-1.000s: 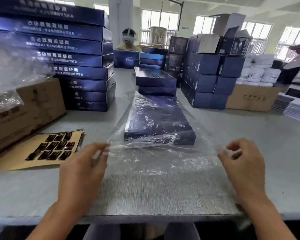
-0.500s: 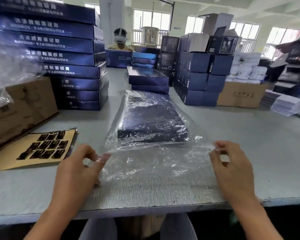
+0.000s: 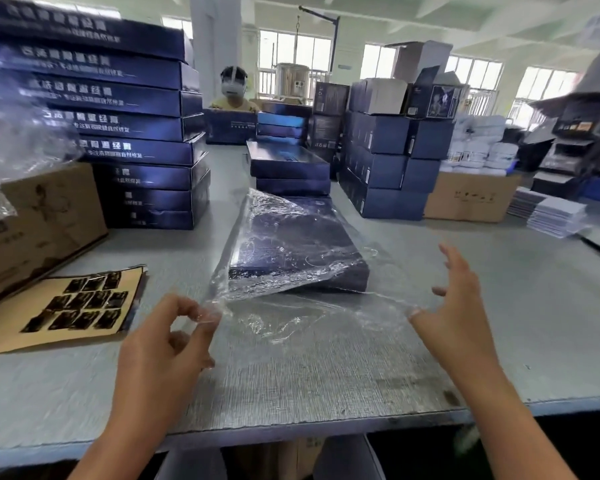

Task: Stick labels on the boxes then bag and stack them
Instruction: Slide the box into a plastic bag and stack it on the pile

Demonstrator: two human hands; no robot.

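My left grip (image 3: 174, 344) pinches the near left corner of the clear plastic bag (image 3: 291, 318) between thumb and fingertips. It holds that corner up off the grey worktop (image 3: 499, 306). My right grip (image 3: 454, 317) is open, with the fingers spread wide and pointing up. Only its thumb tip touches the bag's near right corner.

The dark blue box (image 3: 291, 251) lies flat inside the bag, in the middle of the worktop. It is past both grips and between them, and neither grip touches it. The bag's open end faces me, and loose plastic stretches from the box back to my grips.

A brown sheet of black labels (image 3: 66, 306) lies flat, to the left of my left grip. Behind it is a cardboard carton (image 3: 49, 216), and next to that a tall stack of blue boxes (image 3: 136, 133). A low stack of blue boxes (image 3: 288, 168) sits just past the bagged box.
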